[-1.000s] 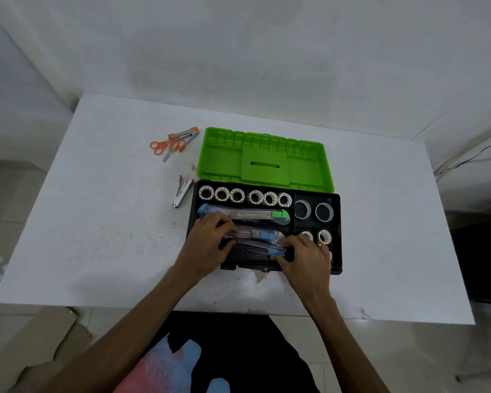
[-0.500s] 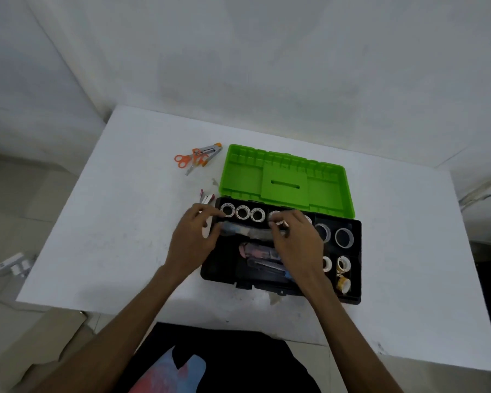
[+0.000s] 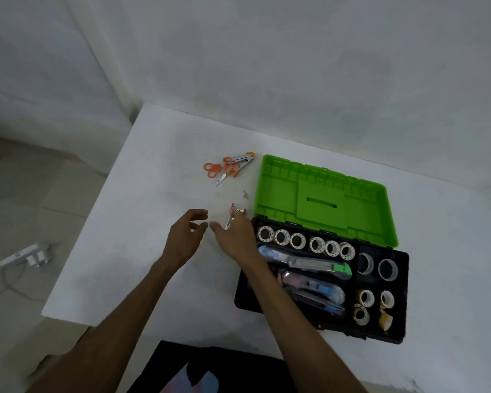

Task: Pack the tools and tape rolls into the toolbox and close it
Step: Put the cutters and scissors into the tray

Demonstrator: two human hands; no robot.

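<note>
The black toolbox [image 3: 403, 333] stands with its green lid [image 3: 323, 199] folded back. Inside are a row of small tape rolls [image 3: 305, 242], a green-tipped utility knife [image 3: 309, 263], more cutters [image 3: 315, 290] and larger tape rolls [image 3: 377, 266]. A small silver and pink tool [image 3: 230, 218] lies on the table just left of the box. My right hand [image 3: 234, 236] is over it with fingers spread and touching it. My left hand [image 3: 186, 238] hovers beside it, fingers loosely curled, holding nothing. Orange scissors [image 3: 217, 170] and an orange-tipped metal tool [image 3: 243, 160] lie farther back.
The white table [image 3: 142, 222] ends close on the left and at the front edge near my body. A wall rises behind the table. A white power strip [image 3: 23, 255] with a cable lies on the floor to the left.
Both hands left the toolbox and moved left onto the table, to the small silver tool. The view has swung, so the toolbox now sits at the right.
</note>
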